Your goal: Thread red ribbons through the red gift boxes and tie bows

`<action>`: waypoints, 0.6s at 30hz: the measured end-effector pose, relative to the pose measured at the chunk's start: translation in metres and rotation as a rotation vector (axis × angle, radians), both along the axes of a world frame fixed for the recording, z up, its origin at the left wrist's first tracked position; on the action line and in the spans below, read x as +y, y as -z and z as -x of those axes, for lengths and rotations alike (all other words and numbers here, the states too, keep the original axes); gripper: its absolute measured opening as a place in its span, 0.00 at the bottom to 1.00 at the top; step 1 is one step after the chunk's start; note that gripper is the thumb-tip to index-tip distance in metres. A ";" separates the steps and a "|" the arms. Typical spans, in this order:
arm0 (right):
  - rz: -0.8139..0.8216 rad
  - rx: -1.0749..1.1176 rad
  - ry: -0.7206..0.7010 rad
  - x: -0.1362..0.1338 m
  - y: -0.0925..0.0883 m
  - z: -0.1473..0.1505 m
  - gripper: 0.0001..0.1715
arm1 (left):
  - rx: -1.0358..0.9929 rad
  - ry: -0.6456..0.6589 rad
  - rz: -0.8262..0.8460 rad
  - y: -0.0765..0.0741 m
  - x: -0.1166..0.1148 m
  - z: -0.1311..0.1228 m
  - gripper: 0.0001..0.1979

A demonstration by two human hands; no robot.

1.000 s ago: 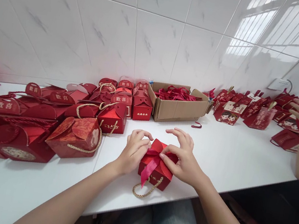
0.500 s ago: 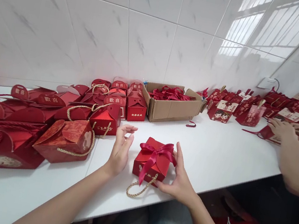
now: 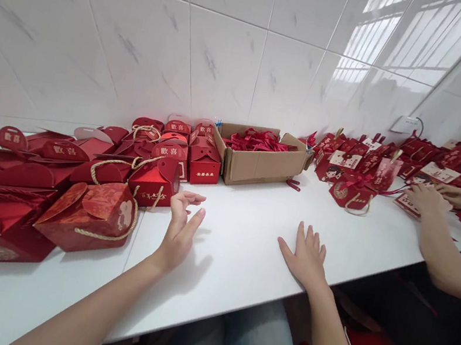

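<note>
Cardboard carton [image 3: 263, 169] held ribbons [image 3: 259, 141], left hand [image 3: 179, 232] and right hand [image 3: 307, 256] were spread before it, red box [image 3: 349, 194] stood rightward.

left hand [image 3: 177, 233] raised near red boxes [image 3: 151, 187] | right hand [image 3: 307, 258] spread over white table [image 3: 238, 251] | carton [image 3: 264, 169] holding ribbons [image 3: 258, 141]

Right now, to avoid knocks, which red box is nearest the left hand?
The gold-lettered, cord-handled red box just beside the left hand; the others all sit farther from that hand.

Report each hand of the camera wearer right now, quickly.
Left hand: open, fingers loosely bent, holding nothing.
Right hand: open, fingers spread, holding nothing.
</note>
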State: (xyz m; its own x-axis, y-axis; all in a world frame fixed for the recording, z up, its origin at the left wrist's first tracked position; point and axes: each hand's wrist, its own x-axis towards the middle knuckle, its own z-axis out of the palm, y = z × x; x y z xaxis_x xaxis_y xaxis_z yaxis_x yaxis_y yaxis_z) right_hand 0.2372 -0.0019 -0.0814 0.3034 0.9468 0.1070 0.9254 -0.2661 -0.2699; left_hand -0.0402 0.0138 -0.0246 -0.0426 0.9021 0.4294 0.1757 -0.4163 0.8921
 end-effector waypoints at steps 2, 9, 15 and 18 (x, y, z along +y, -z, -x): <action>0.029 0.003 -0.012 -0.001 -0.004 0.000 0.46 | 0.051 -0.001 0.009 0.002 0.000 -0.001 0.13; 0.064 -0.019 -0.028 -0.002 -0.004 -0.004 0.45 | 0.552 -0.274 -0.406 -0.061 -0.034 0.018 0.14; 0.055 -0.055 -0.026 -0.003 0.001 -0.006 0.45 | 0.771 -0.744 -0.413 -0.083 -0.057 0.075 0.17; 0.058 -0.069 -0.035 -0.004 0.001 -0.007 0.44 | 0.989 -0.854 -0.240 -0.052 -0.050 0.102 0.26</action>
State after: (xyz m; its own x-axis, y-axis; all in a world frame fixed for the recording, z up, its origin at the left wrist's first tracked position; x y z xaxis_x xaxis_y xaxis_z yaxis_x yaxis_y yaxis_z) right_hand 0.2441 -0.0057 -0.0824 0.2634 0.9620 0.0713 0.9504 -0.2462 -0.1899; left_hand -0.1423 -0.0358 0.0271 -0.1336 0.6463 0.7513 0.9873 0.0206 0.1578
